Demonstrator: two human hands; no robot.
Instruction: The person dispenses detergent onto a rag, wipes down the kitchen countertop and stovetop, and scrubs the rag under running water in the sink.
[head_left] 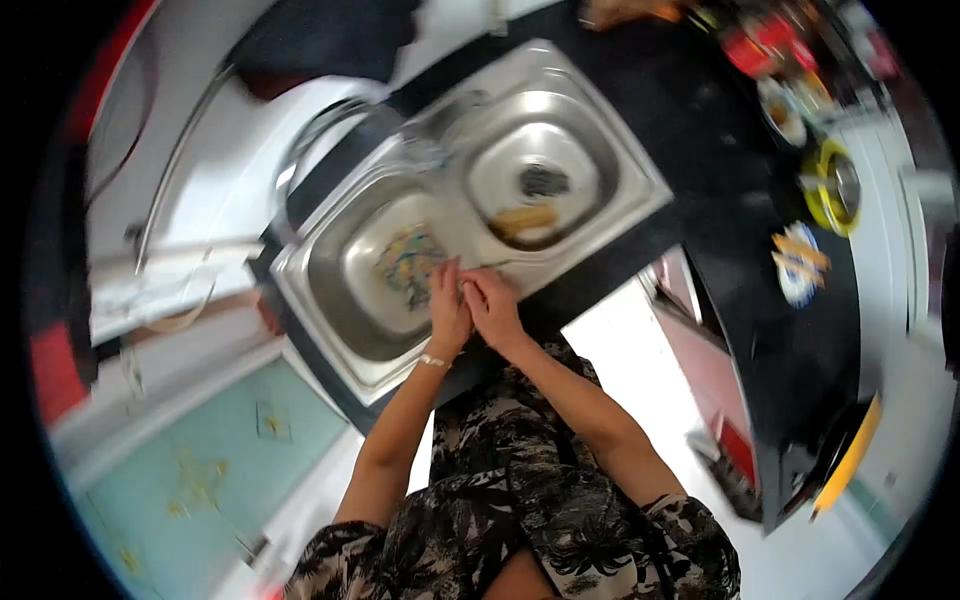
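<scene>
The step in hand looks like fingerwork above the near edge of the sink (pixel 641 186): left hand (pixel 450 314) and right hand (pixel 492 305) together, anything between them too blurred to tell. The multicoloured thing (pixel 408 262) lies around ten o'clock; a reach there calls for parting the hands

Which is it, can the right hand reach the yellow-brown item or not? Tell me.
Likely yes: the right hand is near that basin, and nothing visible covers the yellow-brown item.
</scene>
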